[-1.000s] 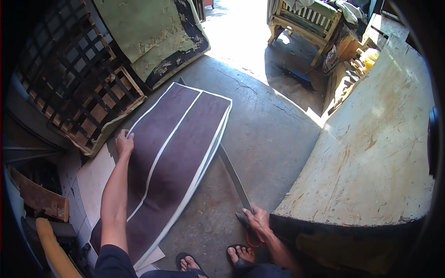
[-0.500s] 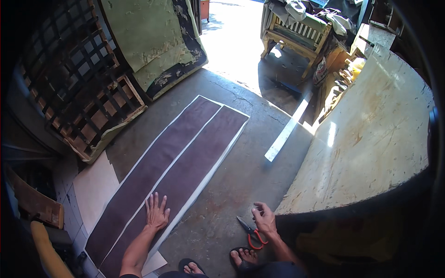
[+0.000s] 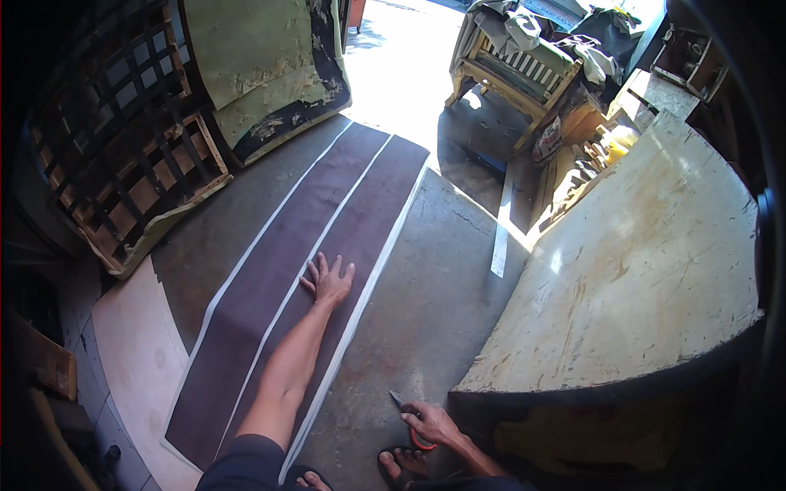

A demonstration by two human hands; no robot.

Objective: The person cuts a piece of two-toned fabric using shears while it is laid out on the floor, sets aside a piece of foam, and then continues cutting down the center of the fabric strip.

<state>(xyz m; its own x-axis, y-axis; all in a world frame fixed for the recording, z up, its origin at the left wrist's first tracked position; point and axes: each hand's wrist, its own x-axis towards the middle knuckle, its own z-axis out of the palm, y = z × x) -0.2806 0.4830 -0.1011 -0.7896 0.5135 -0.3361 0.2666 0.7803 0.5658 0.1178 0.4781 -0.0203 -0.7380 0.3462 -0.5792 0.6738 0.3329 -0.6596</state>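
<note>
A long maroon sheet [image 3: 372, 192] with pale borders and a pale centre stripe lies on the floor, stretching away from me. My left hand [image 3: 327, 278] rests on it beside the stripe, fingers spread flat. Low at the right, my right hand [image 3: 428, 421] has its fingers curled on red-handled scissors [image 3: 423, 441]; the dark blades poke out past it. A pale metal strip [image 3: 501, 250] lies on the floor at the right of the sheet.
A pale worn board [image 3: 614, 270] borders the right side. A strapped frame [image 3: 131, 168] and a torn green panel [image 3: 262, 74] stand at the upper left. A wooden bench [image 3: 512, 78] with cloths stands beyond, near scrap wood. Pale plywood [image 3: 135, 352] lies left of the sheet.
My right hand let go of the metal strip and came down onto the scissors. The sheet now lies flatter and farther forward. My left hand moved from its edge onto the middle, then farther forward.
</note>
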